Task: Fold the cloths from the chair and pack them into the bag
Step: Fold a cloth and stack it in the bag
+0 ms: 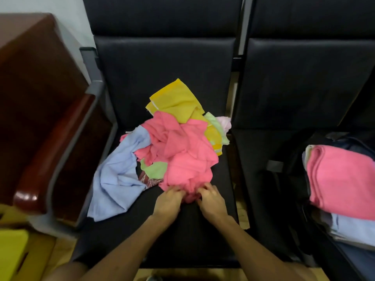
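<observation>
Left hand [168,201], right hand [212,201]: fingers [176,191] curled, pinching near edge of pink cloth [182,151] atop heap on chair [162,67].
Risk: lift drags tangled green cloth [156,169] and blue cloth [115,175] off seat front.
Bag [292,179] on next seat; folded stack [341,179] sits high and may topple.

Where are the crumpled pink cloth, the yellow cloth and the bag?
crumpled pink cloth [188,155]: head view, its bunched middle.
yellow cloth [175,98]: head view, its flat upper panel.
bag [292,189]: head view, its dark left wall.

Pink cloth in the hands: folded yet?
Not folded: pink cloth bunched in creases; left hand and right hand grip its near edge.
</observation>
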Demonstrator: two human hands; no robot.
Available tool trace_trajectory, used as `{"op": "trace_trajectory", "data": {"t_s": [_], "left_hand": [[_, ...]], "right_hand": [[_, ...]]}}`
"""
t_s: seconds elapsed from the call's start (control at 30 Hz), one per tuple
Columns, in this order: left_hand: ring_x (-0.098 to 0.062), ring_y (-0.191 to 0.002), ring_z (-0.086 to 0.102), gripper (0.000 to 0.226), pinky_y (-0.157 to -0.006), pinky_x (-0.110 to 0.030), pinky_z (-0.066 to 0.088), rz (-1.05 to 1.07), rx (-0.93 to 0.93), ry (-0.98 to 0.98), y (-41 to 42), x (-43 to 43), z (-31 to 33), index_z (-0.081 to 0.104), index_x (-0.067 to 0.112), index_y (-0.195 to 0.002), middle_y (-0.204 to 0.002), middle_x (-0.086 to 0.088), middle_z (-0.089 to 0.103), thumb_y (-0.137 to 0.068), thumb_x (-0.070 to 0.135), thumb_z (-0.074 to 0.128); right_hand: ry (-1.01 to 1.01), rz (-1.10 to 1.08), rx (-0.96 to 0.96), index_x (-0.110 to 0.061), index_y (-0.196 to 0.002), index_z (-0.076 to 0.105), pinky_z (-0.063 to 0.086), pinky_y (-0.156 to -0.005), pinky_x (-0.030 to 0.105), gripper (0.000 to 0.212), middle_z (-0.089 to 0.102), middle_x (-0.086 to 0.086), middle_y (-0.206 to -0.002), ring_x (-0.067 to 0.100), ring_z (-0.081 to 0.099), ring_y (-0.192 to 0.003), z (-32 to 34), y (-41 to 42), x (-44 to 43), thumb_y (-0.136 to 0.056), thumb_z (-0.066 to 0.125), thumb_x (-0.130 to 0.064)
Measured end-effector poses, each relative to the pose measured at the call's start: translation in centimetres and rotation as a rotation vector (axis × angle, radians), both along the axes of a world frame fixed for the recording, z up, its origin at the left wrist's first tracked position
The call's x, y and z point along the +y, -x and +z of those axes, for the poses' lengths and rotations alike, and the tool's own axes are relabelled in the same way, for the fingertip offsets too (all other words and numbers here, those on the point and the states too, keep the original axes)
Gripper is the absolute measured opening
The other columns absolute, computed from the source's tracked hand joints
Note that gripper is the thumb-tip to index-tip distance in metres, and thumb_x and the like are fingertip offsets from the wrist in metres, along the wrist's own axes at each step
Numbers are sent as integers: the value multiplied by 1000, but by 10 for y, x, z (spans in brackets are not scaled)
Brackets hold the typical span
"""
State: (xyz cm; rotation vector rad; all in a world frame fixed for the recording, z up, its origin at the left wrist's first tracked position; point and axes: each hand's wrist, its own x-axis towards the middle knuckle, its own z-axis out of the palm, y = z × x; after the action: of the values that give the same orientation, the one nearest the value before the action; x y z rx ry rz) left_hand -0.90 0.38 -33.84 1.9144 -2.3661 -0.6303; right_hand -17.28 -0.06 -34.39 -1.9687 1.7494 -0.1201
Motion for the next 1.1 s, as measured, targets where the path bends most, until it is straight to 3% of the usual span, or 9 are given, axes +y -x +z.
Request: {"op": "trace_trajectory", "data": {"t_s": [0.13, 0.2, 0.27, 0.43, 0.57, 0.7, 0.77, 0.9, 1.1], "left_hand": [[-22, -115, 54, 14, -92, -33, 42, 18, 102, 22, -7, 6, 3, 66, 20, -102, -118, 1, 62, -99, 25, 53], [-20, -99, 59, 8, -88, -35, 46, 52, 253, 84, -11, 5, 23, 64, 22, -89, -100, 4, 65, -95, 20, 59], [-10, -80, 61, 21, -76, -33, 51, 150, 432, 148, -12, 1, 56, 59, 28, -78, -84, 10, 65, -92, 13, 62], [5, -72, 56, 20, -67, -12, 40, 187, 708, 398, -6, -18, 204, 58, 27, -85, -78, 15, 62, -98, 13, 56], [7, -70, 54, 13, -68, -5, 37, 63, 725, 660, -5, -19, 319, 60, 18, -88, -77, 14, 60, -96, 9, 58], [1, -71, 51, 8, -66, -7, 38, 15, 703, 766, -4, -9, 388, 60, 13, -93, -82, 6, 61, -98, 11, 54], [9, -73, 52, 8, -67, -4, 37, 35, 705, 839, -5, -2, 419, 59, 18, -93, -83, 15, 58, -99, 16, 54], [8, -79, 51, 9, -70, -2, 37, 63, 741, 900, -6, 18, 470, 58, 18, -96, -87, 18, 56, -101, 19, 51], [8, -77, 51, 9, -66, 1, 36, 56, 774, 916, 0, 65, 510, 62, 16, -96, -86, 17, 57, -100, 19, 54]], "right_hand": [[-1, -1, -43, -16, -109, 66, 43, -92, 36, 21, 57, -1, -123, 22, 48, -116, 3, 5, 5, -98, 48, -17], [5, -44, -148, -14, -98, 66, 42, -93, 32, 13, 60, -2, -111, 21, 52, -111, 19, 7, 5, -97, 53, -14], [48, -109, -311, -13, -91, 68, 44, -87, 28, 10, 61, -5, -99, 17, 56, -101, 51, 9, 1, -95, 59, -10], [323, -128, -589, -13, -90, 62, 46, -70, 27, 13, 65, 0, -91, 15, 60, -83, 195, 2, -22, -99, 54, -14], [542, -56, -677, -18, -91, 62, 51, -81, 38, 9, 66, -2, -90, 17, 62, -87, 299, 3, -25, -96, 55, -14], [666, -67, -802, -19, -93, 62, 54, -77, 41, 5, 65, -8, -80, 12, 61, -73, 355, 0, 3, -94, 63, -23], [698, -47, -841, -21, -102, 58, 53, -73, 32, 25, 62, -6, -86, 10, 59, -72, 372, -4, 29, -87, 73, -35], [756, 64, -672, -28, -125, 42, 49, -85, 24, 73, 52, -15, -117, 6, 56, -98, 380, -9, 71, -70, 84, -51], [950, 44, -673, -25, -132, 39, 50, -86, 29, 72, 52, -10, -119, 6, 56, -99, 409, -13, 111, -77, 81, -43]]}}
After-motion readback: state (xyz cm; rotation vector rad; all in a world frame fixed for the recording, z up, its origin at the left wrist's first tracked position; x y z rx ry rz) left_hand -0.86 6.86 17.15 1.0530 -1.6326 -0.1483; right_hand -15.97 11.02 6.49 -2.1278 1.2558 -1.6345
